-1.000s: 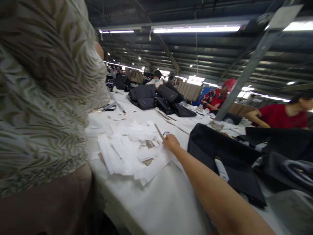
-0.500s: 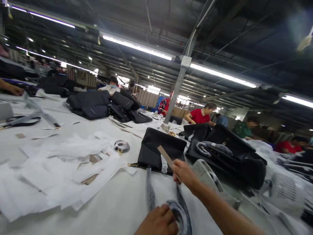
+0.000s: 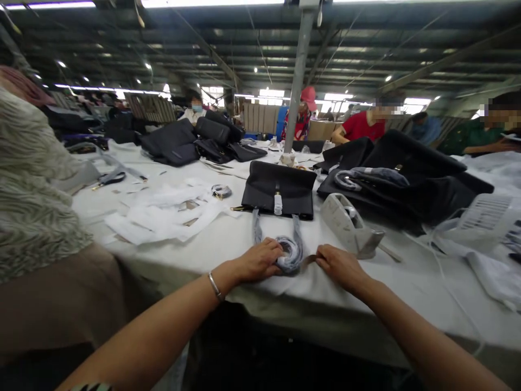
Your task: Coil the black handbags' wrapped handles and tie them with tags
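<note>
A black handbag [image 3: 279, 189] lies flat on the white table [image 3: 260, 304], its grey strap [image 3: 290, 254] coiled near the front edge. My left hand [image 3: 260, 259] rests on the coil with its fingers curled over it. My right hand [image 3: 340, 266] sits just right of the coil, fingers pinched on a thin brown strip [image 3: 309, 259] that reaches the coil. A bracelet is on my left wrist.
A white tape dispenser [image 3: 350, 225] stands right of my hands. White paper pieces [image 3: 171, 212] lie left. More black bags [image 3: 407, 174] fill the right and back [image 3: 183, 144]. A person in a patterned top [image 3: 36, 206] stands close at left; other workers sit behind.
The view swung from the paper pile to the black bag. My right hand carried the brown strip from the paper pile down to the coiled strap, and my left hand settled on the coil.
</note>
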Available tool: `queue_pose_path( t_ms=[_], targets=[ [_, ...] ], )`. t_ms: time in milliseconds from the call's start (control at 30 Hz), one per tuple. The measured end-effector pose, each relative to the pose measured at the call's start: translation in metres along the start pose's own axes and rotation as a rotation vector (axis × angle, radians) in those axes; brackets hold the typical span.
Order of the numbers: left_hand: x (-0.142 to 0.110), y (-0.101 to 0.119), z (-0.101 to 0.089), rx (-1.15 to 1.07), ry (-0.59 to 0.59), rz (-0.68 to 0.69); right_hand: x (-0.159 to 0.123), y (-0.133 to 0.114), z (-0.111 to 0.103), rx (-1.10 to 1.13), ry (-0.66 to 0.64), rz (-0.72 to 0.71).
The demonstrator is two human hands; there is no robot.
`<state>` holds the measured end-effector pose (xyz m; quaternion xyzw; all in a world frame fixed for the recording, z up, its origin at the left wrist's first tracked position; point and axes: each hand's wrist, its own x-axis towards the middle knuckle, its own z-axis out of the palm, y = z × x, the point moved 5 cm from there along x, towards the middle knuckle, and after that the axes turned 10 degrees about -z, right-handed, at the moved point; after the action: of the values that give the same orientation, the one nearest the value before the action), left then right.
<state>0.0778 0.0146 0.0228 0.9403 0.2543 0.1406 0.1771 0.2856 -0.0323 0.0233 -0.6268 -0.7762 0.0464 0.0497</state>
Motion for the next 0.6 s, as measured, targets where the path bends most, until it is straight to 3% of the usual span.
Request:
queue_pose_path(
  t_ms=[100,200,300,367,600],
  targets=[
    [-0.002,-0.012,-0.005,-0.177,0.065,-0.112,-0.006,0.002,-0.001,0.183,0.094,0.029],
    [-0.006,-0.032,-0.012,-0.553,0.123,-0.265,-0.015,0.006,-0.004,0.412,0.170,0.099],
    [-0.010,-0.047,-0.009,-0.946,0.086,-0.372,-0.016,0.000,-0.004,0.586,0.157,0.141],
    [-0.011,-0.052,-0.004,-1.110,0.074,-0.409,-0.012,-0.010,-0.004,0.573,0.148,0.146],
    [-0.010,-0.056,0.000,-1.224,0.063,-0.418,0.017,-0.045,0.000,0.491,0.133,0.139]
  ],
)
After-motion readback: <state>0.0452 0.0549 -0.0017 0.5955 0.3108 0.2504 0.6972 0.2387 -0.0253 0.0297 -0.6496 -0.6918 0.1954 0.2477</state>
